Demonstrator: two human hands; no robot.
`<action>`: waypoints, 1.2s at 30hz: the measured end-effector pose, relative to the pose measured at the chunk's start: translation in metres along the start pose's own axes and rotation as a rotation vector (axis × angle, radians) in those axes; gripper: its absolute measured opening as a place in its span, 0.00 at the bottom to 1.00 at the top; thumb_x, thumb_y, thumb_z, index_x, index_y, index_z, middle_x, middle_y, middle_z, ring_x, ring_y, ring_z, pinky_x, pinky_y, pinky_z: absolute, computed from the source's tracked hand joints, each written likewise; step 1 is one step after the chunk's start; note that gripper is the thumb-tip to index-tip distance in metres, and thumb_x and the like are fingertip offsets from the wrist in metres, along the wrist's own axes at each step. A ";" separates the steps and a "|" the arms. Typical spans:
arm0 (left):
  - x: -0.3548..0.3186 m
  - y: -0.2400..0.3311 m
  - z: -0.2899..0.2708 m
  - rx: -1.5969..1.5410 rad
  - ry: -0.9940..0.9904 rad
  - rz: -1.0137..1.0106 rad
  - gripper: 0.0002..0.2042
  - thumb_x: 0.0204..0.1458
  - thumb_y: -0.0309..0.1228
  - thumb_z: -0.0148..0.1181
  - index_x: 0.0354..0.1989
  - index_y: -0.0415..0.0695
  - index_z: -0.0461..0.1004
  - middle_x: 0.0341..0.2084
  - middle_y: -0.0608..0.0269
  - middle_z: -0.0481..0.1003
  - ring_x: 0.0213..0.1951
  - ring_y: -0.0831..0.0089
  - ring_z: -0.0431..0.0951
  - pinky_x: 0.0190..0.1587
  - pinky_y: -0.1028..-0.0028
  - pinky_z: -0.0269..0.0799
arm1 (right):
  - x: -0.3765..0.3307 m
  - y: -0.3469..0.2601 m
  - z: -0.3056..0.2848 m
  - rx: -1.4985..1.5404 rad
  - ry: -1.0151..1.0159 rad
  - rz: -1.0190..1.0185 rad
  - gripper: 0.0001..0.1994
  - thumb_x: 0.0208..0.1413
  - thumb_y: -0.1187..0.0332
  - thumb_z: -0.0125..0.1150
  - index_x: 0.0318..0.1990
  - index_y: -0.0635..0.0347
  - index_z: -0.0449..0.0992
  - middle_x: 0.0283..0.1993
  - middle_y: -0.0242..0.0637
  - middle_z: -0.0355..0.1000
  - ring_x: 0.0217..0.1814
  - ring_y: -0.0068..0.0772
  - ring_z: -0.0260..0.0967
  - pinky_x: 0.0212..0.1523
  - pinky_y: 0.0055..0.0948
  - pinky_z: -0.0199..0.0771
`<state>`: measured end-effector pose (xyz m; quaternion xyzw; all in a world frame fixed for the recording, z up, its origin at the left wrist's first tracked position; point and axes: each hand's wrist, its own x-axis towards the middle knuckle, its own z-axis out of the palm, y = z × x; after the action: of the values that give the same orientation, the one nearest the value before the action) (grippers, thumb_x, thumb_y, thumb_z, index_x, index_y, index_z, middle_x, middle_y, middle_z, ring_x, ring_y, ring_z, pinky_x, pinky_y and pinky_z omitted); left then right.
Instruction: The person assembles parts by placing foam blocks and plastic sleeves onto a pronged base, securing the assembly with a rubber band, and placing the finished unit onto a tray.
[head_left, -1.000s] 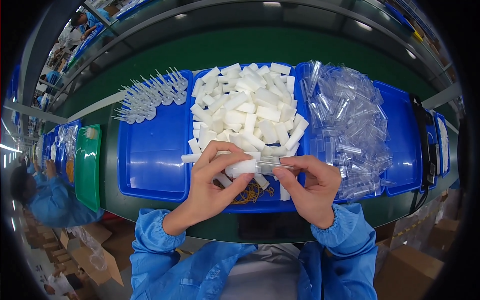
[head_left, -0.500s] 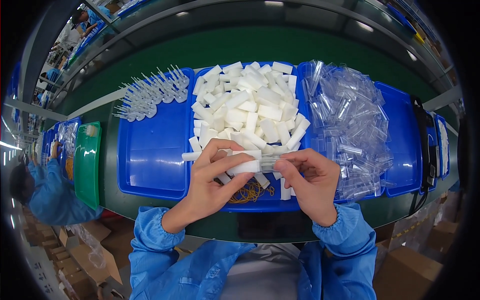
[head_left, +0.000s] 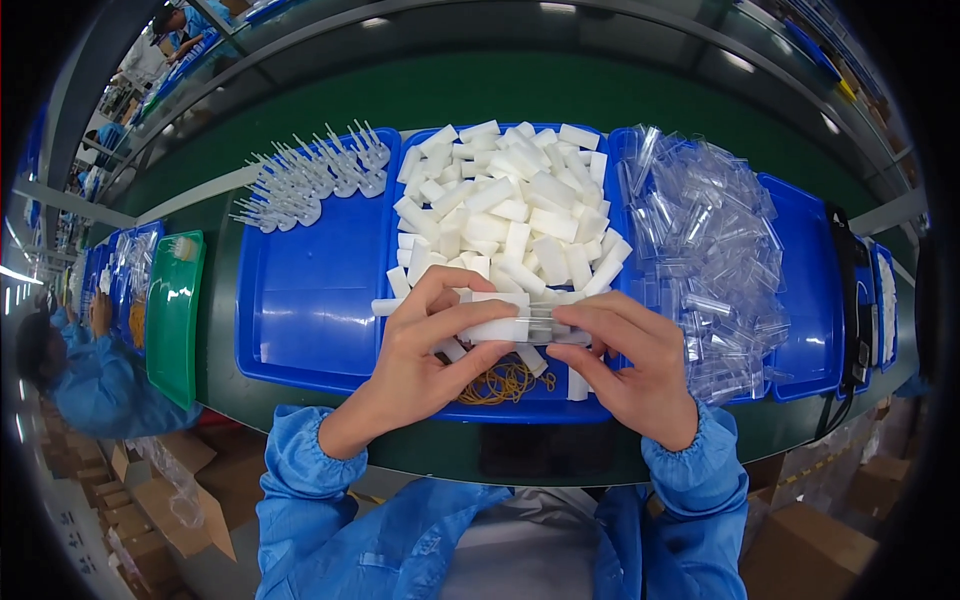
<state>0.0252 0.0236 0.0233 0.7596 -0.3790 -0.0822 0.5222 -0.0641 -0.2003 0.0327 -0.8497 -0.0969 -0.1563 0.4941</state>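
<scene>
My left hand (head_left: 415, 345) pinches a white foam-like block (head_left: 515, 328) between thumb and fingers, low over the middle blue tray. At the block's right end is a clear plastic sleeve (head_left: 541, 324), gripped by the thumb and fingertips of my right hand (head_left: 640, 350). The two pieces meet end to end; how far one sits inside the other I cannot tell. Behind my hands a heap of similar white blocks (head_left: 505, 205) fills the tray. Yellow rubber bands (head_left: 495, 385) lie in its front part, just below the held block.
On the right a tray holds piled clear sleeves (head_left: 705, 235). The left blue tray (head_left: 310, 300) carries several white stemmed pieces (head_left: 300, 185) at its back. Farther left are a green tray (head_left: 170, 330) and a person in blue (head_left: 110, 385). A black device (head_left: 850, 300) stands far right.
My right hand has edged toward the block, and less of the clear sleeve shows between my hands. My left hand keeps its grip. The whole view has shifted slightly.
</scene>
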 end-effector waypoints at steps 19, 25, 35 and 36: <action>-0.001 -0.009 -0.006 -0.845 -0.253 -0.320 0.24 0.64 0.37 0.56 0.65 0.39 0.62 0.55 0.54 0.68 0.51 0.64 0.76 0.38 0.71 0.83 | -0.002 -0.005 0.007 -0.082 0.066 -0.155 0.19 0.37 0.73 0.78 0.43 0.56 0.84 0.36 0.31 0.71 0.36 0.32 0.61 0.35 0.29 0.62; -0.002 -0.013 -0.003 -0.943 -0.310 -0.332 0.22 0.64 0.35 0.56 0.62 0.39 0.64 0.55 0.54 0.67 0.52 0.63 0.76 0.40 0.70 0.84 | -0.004 -0.005 0.011 -0.088 0.069 -0.156 0.19 0.37 0.72 0.79 0.42 0.58 0.85 0.35 0.32 0.71 0.36 0.33 0.62 0.36 0.30 0.63; -0.005 -0.007 -0.006 -1.023 -0.181 -0.384 0.14 0.64 0.30 0.53 0.56 0.40 0.66 0.51 0.56 0.70 0.44 0.67 0.78 0.40 0.71 0.82 | 0.005 -0.013 -0.058 -0.542 0.295 -0.075 0.13 0.46 0.76 0.71 0.42 0.61 0.81 0.38 0.38 0.72 0.39 0.39 0.65 0.39 0.33 0.65; -0.005 -0.008 -0.005 -0.948 -0.138 -0.363 0.13 0.64 0.29 0.54 0.54 0.40 0.67 0.51 0.56 0.70 0.43 0.68 0.78 0.39 0.72 0.81 | 0.004 -0.011 -0.066 -0.690 0.312 -0.021 0.11 0.47 0.77 0.70 0.40 0.62 0.81 0.38 0.39 0.72 0.39 0.41 0.65 0.40 0.34 0.65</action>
<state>0.0278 0.0319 0.0174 0.4857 -0.1956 -0.3845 0.7603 -0.0752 -0.2526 0.0732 -0.9312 0.0293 -0.3122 0.1859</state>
